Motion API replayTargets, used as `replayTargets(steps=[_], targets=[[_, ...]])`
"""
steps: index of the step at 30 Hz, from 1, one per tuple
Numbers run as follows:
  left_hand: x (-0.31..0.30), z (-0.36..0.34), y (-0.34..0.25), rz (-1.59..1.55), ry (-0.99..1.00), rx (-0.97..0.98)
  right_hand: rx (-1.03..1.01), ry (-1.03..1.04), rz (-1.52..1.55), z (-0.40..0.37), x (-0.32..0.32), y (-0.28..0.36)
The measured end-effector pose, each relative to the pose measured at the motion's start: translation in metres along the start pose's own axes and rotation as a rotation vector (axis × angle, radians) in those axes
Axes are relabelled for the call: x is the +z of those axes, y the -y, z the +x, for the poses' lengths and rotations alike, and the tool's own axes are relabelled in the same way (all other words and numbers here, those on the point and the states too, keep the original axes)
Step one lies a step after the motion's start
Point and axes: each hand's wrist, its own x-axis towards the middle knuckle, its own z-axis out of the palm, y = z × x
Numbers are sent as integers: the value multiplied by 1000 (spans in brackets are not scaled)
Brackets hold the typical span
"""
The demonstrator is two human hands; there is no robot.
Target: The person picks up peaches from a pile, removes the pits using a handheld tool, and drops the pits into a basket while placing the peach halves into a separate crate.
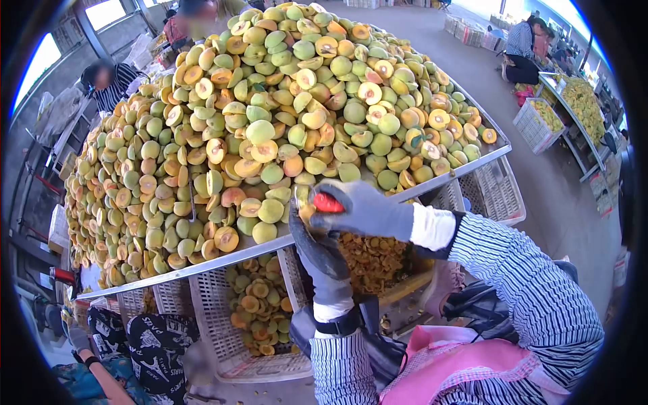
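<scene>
- The fingers of the right hand (pixel 364 210), in a grey glove, are clenched round a red-handled tool (pixel 328 202); its working end is hidden behind the gloves.
- The fingers of the left hand (pixel 320 260), also gloved, grasp a fruit half (pixel 307 213), held upright against the tool, just at the near rim of the tabletop (pixel 202 264).
- Both sleeves are striped, with a white cuff at each wrist.
- The tabletop carries a tall heap of halved fruit (pixel 270 121) — green skins, orange-yellow cut faces.
- Beneath the rim stand white crates: one (pixel 260 304) holds more halves, the one under the hands (pixel 374 260) holds small orange-brown pieces.
- A co-worker's arm (pixel 101 374) shows at lower left — another person (pixel 523 44) bends over crates well apart, at upper right.
</scene>
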Motion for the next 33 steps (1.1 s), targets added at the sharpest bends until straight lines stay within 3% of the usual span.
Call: replayTargets(steps=[1,2,4,5,6,8,9,10,12,13,14,16,18,19,20,22,23,25,26,28,29,31,33], targets=[[-32,14,17,235,122,161,1,0,5,-8,-2,10],[-28,10,14,238,121,163,37,-50,95,-16,-5,17],[-17,2,11,834,93,652,61,-100,181,-29,-7,21],[-16,4,17,429,9,581,84,5,75,-36,-8,20],[-22,6,18,428,16,580,112,105,-31,-43,-6,18],[-33,5,11,518,373,560,61,80,-74,-51,6,15],[-32,4,11,-28,279,214,98,102,-91,-52,11,17],[-28,1,10,-26,284,209,135,125,-107,-54,14,18],[-19,-6,7,248,74,151,151,135,-127,-55,19,18],[-12,-14,9,343,36,267,175,138,-109,-54,20,20],[-16,-14,15,344,34,265,201,142,-91,-55,22,21],[-30,-9,26,563,76,595,167,107,-56,-56,35,14],[-42,-6,24,681,122,637,136,71,-19,-59,38,8],[-45,-5,21,797,172,681,309,246,177,-55,25,20],[-45,-4,21,797,174,680,478,421,373,-52,14,28],[-43,-4,22,389,121,425,531,479,498,-54,5,33],[-41,-5,20,390,123,421,579,540,625,-55,2,34],[-33,-7,14,797,146,538,589,569,644,-56,-2,32],[-26,-10,12,797,147,540,597,603,661,-57,-5,31],[-13,-14,9,479,54,298,657,684,837,-58,-13,25],[-15,-12,8,479,55,299,720,763,1014,-58,-17,22],[-19,-7,8,1156,232,713,670,765,907,-61,-24,16],[-16,-9,9,1057,264,665,615,768,720,-62,-31,10]])
